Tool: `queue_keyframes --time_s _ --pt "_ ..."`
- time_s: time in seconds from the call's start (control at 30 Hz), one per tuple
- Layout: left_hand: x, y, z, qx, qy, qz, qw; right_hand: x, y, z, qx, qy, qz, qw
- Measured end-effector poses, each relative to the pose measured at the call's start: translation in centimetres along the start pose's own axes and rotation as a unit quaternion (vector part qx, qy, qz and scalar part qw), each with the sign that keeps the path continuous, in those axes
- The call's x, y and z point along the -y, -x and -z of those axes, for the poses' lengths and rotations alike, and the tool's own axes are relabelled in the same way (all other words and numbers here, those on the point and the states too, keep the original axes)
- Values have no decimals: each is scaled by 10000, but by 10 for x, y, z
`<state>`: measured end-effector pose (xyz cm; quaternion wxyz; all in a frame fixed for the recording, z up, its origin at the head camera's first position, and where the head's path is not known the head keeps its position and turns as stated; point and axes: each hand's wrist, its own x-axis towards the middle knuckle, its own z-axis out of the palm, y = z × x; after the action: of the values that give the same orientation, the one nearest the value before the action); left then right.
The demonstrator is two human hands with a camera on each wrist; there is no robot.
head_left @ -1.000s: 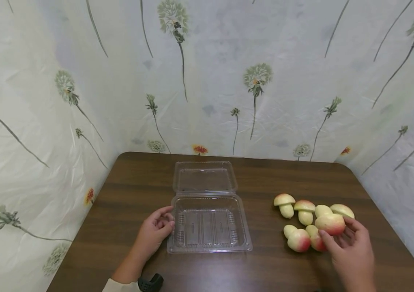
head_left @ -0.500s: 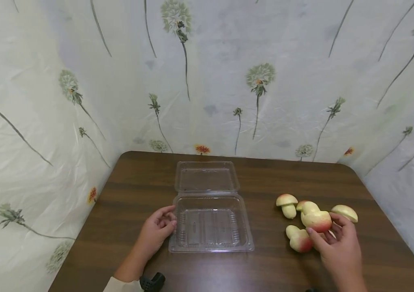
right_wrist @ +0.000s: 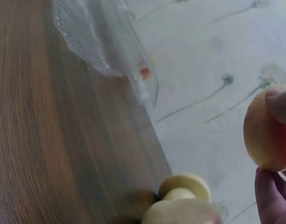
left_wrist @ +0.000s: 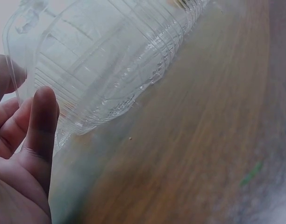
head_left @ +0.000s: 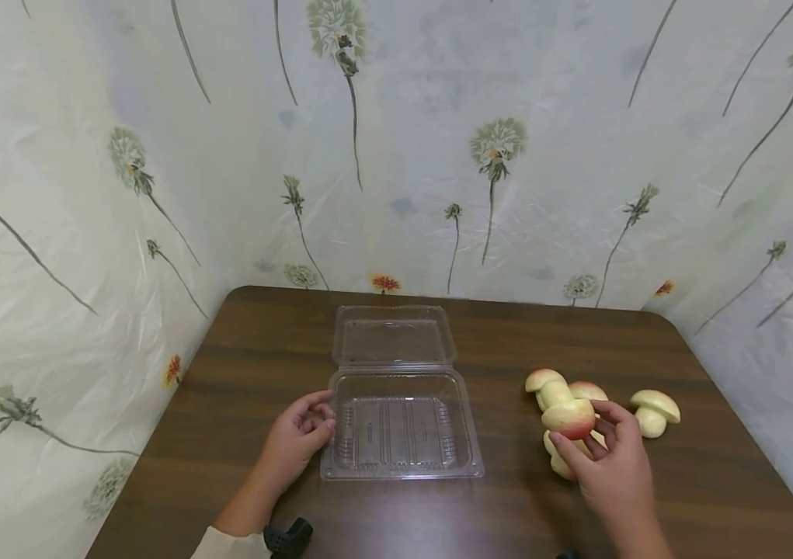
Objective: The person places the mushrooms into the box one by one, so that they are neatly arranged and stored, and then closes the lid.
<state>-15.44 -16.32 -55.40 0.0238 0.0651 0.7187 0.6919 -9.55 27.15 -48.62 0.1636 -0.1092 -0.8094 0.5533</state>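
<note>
In the head view my right hand (head_left: 614,466) pinches a toy mushroom (head_left: 569,419) by its red-tinged cap, thumb on one side and fingers on the other. The held mushroom (right_wrist: 264,133) also shows in the right wrist view. It overlaps other mushrooms on the table, partly hiding them. My left hand (head_left: 298,435) holds the left rim of a clear plastic container (head_left: 399,470) with a hinged lid (head_left: 394,335) folded back. In the left wrist view the thumb (left_wrist: 42,121) lies against the container's side, with other fingers at its rim.
A pale mushroom (head_left: 655,411) lies apart to the right of my right hand. Another mushroom (head_left: 558,458) lies partly hidden below the held one. The brown wooden table (head_left: 263,334) meets flower-patterned sheeting (head_left: 396,155) at the back and sides.
My right hand has moved left with the mushroom, away from the mushroom at the far right. The left hand and container have stayed in place.
</note>
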Motion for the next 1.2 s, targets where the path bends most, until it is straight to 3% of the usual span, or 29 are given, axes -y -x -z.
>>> queue_keyframes --time_s 0.1,0.4,0.8,1.2 --pt "-1 1 0 -6 -11 10 10000 2 2 -4 93 -19 85 9999" --pt "2 2 0 -68 -6 -19 10000 7 1 -25 581 387 911 9934" --pt "4 1 1 23 115 -5 9999 17 6 -52 745 138 1064 9914" --pt "-2 1 -3 -66 85 -39 9999 24 17 -80 1266 149 1061 9862"
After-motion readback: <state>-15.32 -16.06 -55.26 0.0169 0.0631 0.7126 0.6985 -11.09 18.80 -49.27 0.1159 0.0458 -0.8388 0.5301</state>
